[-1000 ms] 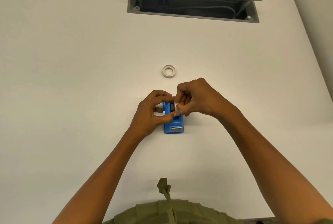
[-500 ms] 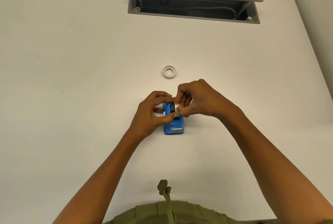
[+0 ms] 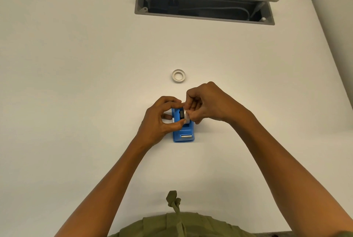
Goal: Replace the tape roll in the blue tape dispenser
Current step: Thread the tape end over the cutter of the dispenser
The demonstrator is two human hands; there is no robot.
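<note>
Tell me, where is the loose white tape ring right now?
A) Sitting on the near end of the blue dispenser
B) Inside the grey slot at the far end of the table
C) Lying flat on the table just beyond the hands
C: the white tape ring lies flat on the bare table, apart from the hands and beyond the blue dispenser.

Two tape rolls [image 3: 178,76] – one blue dispenser [image 3: 183,134] – two hands [image 3: 156,122].
</note>
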